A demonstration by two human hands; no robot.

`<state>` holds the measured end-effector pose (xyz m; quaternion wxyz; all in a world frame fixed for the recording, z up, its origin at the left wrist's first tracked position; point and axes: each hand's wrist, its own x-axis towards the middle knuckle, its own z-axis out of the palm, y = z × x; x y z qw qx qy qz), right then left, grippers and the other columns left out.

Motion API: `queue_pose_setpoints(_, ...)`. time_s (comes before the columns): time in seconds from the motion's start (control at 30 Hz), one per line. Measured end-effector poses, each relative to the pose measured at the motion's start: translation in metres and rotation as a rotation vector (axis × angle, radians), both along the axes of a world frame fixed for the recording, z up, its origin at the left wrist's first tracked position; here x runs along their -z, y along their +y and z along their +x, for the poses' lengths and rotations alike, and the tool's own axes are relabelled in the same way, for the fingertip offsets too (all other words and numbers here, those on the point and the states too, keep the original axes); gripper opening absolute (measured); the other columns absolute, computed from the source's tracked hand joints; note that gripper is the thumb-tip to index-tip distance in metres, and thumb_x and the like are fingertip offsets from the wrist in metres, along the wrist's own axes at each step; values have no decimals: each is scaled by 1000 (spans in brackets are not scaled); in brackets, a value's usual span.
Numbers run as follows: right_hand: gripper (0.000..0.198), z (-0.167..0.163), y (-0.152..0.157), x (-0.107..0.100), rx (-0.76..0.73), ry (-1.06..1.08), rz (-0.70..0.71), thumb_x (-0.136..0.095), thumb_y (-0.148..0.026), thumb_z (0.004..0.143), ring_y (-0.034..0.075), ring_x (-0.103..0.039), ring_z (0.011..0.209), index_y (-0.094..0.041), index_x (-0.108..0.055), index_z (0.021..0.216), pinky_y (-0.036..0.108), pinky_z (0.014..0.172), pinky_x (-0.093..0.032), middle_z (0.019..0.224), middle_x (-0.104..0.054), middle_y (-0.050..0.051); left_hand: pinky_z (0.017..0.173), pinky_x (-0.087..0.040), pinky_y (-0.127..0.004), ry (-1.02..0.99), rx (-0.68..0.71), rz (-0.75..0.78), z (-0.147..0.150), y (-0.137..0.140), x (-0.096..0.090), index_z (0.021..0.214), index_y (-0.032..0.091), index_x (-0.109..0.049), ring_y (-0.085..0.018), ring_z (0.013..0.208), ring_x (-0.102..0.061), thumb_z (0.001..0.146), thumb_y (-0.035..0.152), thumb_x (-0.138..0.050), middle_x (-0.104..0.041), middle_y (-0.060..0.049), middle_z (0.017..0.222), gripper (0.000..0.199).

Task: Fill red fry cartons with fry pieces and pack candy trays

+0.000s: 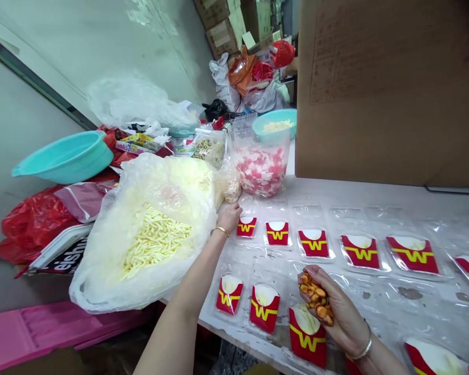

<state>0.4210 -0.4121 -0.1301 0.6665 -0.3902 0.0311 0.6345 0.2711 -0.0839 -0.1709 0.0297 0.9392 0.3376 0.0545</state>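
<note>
In the cupped palm of my right hand (338, 307) lies a pile of small orange pieces (316, 297) with dark patches. That hand is over the front row, partly above a red card fries box (308, 341) with a yellow W. My left hand (229, 217) reaches to the left end of the back row, beside another red fries box (246, 227) in a clear plastic bag. Its fingers are pressed together, and whatever they may hold is too small to tell. Just beyond its fingertips sits a small clear bag of pale pieces (232, 191).
A large plastic bag (97, 250) of pale yellow fry-shaped pieces (156, 239) lies left. Behind stand a clear tub of pink and white pieces (261, 169) and a turquoise bowl (274, 125). A tall cardboard box (391, 94) blocks the back right. Bagged boxes cover the white table (316, 192).
</note>
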Motion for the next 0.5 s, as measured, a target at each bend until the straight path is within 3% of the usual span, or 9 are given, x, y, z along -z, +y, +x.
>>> queue_pose_setpoints(0.2, 18, 6, 8, 0, -50, -15, -20, -69, -30, 76, 7, -52, 57, -22, -54, 83, 14, 45, -43, 76, -59, 0, 78, -42, -30, -5, -44, -31, 7, 5, 3, 87, 15, -67, -17, 89, -55, 81, 5, -41, -60, -10, 101, 29)
queue_pose_setpoints(0.33, 19, 15, 15, 3, -48, -9, 8, -68, -31, 76, 6, -50, 53, -22, -54, 83, 12, 39, -36, 76, -60, -1, 87, -38, -38, -1, -102, -63, 13, 0, -11, 85, 16, -69, -22, 96, -56, 77, 5, -46, -64, -10, 99, 27)
queue_pose_setpoints(0.43, 20, 22, 21, 6, -20, 2, 22, -69, -33, 75, 6, -49, 51, -22, -54, 83, 12, 36, -31, 76, -61, 0, 91, -38, -40, -161, -96, -113, 26, -38, -32, 99, 17, -65, -23, 100, -55, 81, 12, -48, -63, -10, 107, 25)
queue_pose_setpoints(0.5, 22, 26, 25, 7, 8, 4, 9, -70, -34, 74, 7, -50, 52, -21, -54, 82, 12, 37, -34, 75, -61, 0, 88, -41, -34, -313, 65, -282, 39, -83, -47, 105, 17, -60, -19, 96, -56, 85, 23, -50, -62, -9, 105, 24)
